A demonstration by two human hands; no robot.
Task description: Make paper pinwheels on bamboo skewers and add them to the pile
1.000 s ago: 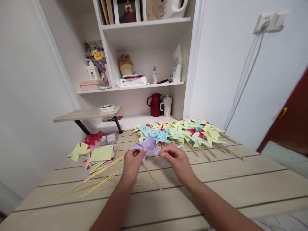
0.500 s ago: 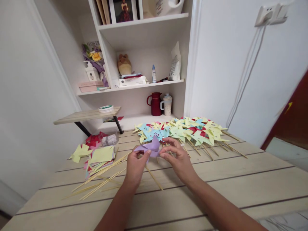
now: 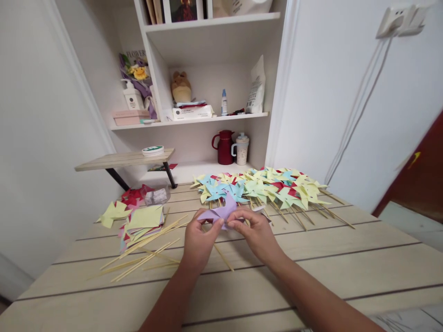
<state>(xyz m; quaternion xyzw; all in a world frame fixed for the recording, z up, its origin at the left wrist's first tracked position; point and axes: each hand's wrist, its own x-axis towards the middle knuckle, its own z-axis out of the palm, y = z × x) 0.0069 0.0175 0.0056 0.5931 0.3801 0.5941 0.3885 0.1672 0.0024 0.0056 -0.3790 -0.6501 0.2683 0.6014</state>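
Observation:
A purple paper pinwheel (image 3: pixel 221 211) on a thin wooden stick (image 3: pixel 223 257) is held just above the table. My left hand (image 3: pixel 199 240) pinches its left side, fingers closed on the paper. From the right, my right hand (image 3: pixel 255 233) pinches the pinwheel near its middle. The two hands almost touch. The stick slants down toward me between my wrists.
A pile of finished pinwheels (image 3: pixel 266 188) in blue, yellow, green and red lies behind my hands. Loose wooden sticks (image 3: pixel 145 252) and a stack of cut paper (image 3: pixel 141 222) lie at the left. A small plastic box (image 3: pixel 155 195) sits beyond. Shelves (image 3: pixel 194 121) stand at the back.
My hands have drawn closer together on the purple pinwheel, and the paper has been turned and folded inward. The view has shifted slightly.

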